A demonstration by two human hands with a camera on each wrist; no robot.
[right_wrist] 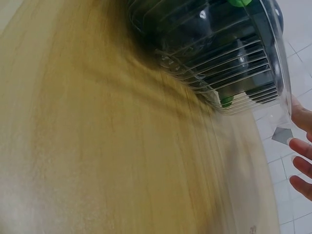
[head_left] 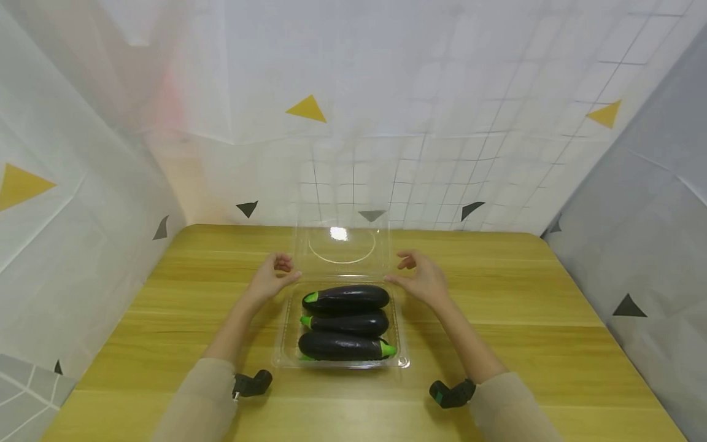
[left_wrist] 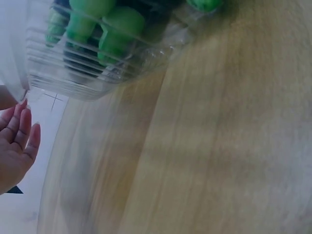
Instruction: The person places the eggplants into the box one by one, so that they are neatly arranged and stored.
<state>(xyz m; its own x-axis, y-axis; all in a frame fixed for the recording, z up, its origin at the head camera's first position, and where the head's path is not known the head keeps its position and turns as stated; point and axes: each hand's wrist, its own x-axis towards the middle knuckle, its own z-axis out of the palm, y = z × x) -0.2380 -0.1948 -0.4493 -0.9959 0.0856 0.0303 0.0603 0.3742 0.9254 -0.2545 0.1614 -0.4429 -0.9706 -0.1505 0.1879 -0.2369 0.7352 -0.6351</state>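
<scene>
A clear plastic clamshell box (head_left: 280, 344) sits on the table with its lid (head_left: 342, 248) raised at the far side. Three dark purple eggplants (head_left: 347, 322) with green stems lie across it in the head view. My left hand (head_left: 272, 279) is at the box's far left corner, thumb tip right at the hinge edge, fingers (left_wrist: 20, 129) loosely bent and apart from the thumb. Mirroring it at the far right corner, my right hand (head_left: 424, 279) has its thumb against the rim, with the other fingers (right_wrist: 303, 165) spread below it in the right wrist view.
The wooden table (head_left: 525, 344) ends at a pale sheet wall (head_left: 442, 73) marked with yellow and black triangles. Similar sheets stand on the left and right. A black wrist device (head_left: 253, 383) is on the left forearm, another (head_left: 452, 393) on the right.
</scene>
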